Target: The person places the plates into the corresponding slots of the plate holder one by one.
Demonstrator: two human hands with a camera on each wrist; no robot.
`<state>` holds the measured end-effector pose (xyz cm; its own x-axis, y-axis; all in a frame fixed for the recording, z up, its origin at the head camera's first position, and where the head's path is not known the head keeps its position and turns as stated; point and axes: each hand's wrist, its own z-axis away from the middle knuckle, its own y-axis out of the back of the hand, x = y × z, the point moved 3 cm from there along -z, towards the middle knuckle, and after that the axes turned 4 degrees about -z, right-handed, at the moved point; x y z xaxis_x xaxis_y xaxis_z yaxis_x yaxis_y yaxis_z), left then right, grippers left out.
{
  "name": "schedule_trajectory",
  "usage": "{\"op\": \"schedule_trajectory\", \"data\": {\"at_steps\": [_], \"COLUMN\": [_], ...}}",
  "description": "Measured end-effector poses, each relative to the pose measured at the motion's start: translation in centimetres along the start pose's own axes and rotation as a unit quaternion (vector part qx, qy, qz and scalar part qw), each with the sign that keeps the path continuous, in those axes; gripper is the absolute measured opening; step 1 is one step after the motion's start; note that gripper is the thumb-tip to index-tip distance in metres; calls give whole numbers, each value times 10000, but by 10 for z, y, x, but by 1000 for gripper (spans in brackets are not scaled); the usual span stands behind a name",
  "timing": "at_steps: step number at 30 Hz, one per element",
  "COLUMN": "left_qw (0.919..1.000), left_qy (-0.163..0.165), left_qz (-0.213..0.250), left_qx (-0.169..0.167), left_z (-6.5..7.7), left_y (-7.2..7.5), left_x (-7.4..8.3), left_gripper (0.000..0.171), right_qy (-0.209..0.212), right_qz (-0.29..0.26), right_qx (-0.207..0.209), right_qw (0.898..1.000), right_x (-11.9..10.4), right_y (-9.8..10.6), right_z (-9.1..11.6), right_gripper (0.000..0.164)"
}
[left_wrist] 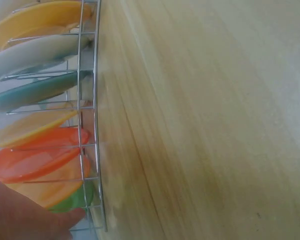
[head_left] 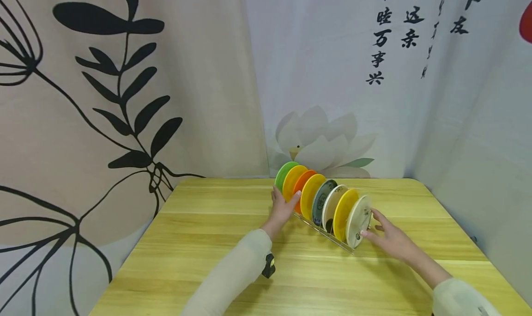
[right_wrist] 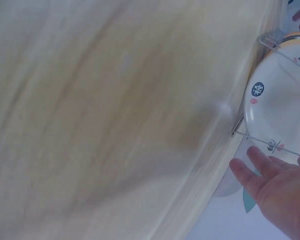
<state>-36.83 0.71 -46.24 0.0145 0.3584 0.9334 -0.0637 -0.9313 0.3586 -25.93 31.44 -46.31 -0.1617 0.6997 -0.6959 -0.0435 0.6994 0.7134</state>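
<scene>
A wire dish rack (head_left: 322, 230) stands on the table, holding several upright plates in a row. From its left end come a green plate (head_left: 284, 172), yellow ones, an orange plate (left_wrist: 40, 155), a blue-grey plate (head_left: 322, 200) and a cream plate (head_left: 332, 205). A white plate (right_wrist: 280, 100) with printed characters is at the right end. My left hand (head_left: 283, 212) is at the rack's left end, fingers and thumb spread beside the green and orange plates; contact is unclear. My right hand (head_left: 390, 237) is beside the white plate, its fingers (right_wrist: 247, 175) extended near the end wire.
The rack stands on a light wood-grain table (head_left: 199, 246). Behind it hangs a pale curtain (head_left: 216, 85) printed with dark plants, a lotus and characters. Another curtain (head_left: 482, 168) borders the table's right side. A small black object (head_left: 269, 266) is at the left cuff.
</scene>
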Motion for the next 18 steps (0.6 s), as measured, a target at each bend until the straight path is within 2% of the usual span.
{"op": "schedule_trajectory", "data": {"at_steps": [7, 18], "left_qw": [10000, 9996], "left_qy": [-69, -199], "left_qz": [-10, 132], "left_qx": [-55, -172], "left_z": [3, 15], "left_y": [-1, -4], "left_x": [0, 4], "left_gripper": [109, 103], "right_qy": [212, 212], "right_qz": [38, 81], "right_qx": [-25, -176], "right_qw": [9998, 9996], "right_x": [-8, -24], "right_y": [-9, -23], "right_z": [9, 22], "right_gripper": [91, 95]}}
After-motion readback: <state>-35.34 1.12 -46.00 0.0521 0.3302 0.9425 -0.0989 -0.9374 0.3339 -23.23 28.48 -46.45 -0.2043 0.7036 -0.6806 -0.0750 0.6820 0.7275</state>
